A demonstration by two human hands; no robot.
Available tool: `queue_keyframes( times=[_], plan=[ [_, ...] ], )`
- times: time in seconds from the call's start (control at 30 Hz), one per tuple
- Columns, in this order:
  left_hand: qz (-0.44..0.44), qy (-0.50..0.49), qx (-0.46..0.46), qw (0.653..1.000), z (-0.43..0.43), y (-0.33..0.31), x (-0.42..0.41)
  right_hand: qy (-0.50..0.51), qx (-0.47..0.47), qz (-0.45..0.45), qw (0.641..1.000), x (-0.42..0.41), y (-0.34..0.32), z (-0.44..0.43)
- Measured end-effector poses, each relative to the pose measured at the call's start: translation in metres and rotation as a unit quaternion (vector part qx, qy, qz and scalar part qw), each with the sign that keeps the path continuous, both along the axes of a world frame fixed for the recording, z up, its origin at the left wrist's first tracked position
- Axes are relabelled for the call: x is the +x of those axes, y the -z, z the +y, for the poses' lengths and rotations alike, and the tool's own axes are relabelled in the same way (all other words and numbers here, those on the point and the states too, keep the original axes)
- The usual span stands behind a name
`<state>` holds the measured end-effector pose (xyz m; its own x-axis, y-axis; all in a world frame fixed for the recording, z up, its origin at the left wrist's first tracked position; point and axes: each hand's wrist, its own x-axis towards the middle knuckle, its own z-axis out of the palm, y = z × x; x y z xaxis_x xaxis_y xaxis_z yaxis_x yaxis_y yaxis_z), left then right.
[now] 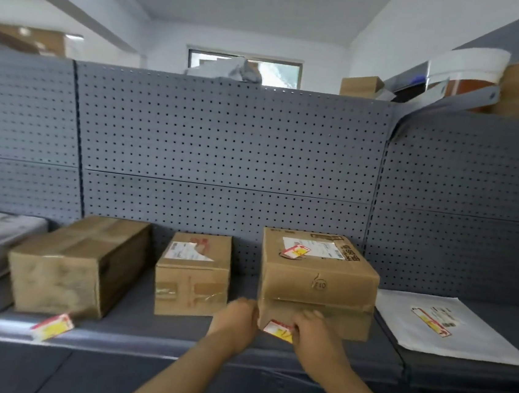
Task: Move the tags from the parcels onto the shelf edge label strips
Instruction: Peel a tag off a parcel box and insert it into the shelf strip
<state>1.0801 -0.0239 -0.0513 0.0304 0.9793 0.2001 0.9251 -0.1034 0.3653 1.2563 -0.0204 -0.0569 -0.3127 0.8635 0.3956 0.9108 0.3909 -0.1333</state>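
Between both hands, right hand (pixel 317 332) pinching, sits a tag (pixel 277 329) (red-yellow).

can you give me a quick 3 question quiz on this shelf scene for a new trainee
1. True or false: a red and yellow tag already sits on the shelf edge below the long box.
2. Where is the tag that the two hands are working on? A) top of the tall box B) lower front of the tall box C) the white mailer
3. Fill in: the white mailer lies to the ____ of the tall box.

Key: 1 true. 2 B: the left hand and right hand meet at the front tag. 3 right.
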Motion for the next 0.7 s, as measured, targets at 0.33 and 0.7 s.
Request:
queue_keyframes(
  times=[0.33, 0.7],
  plan=[
    [-0.011, -0.16, -0.042, 0.986, -0.036, 0.004, -0.126, -0.111, -0.027, -0.007, 0.993, -0.123, -0.004, 0.004],
    [0.004, -0.144, -0.085, 0.986, -0.038, 0.036, -0.175, -0.128, -0.08, 0.049, 0.987, -0.189, 0.017, 0.004]
  ],
)
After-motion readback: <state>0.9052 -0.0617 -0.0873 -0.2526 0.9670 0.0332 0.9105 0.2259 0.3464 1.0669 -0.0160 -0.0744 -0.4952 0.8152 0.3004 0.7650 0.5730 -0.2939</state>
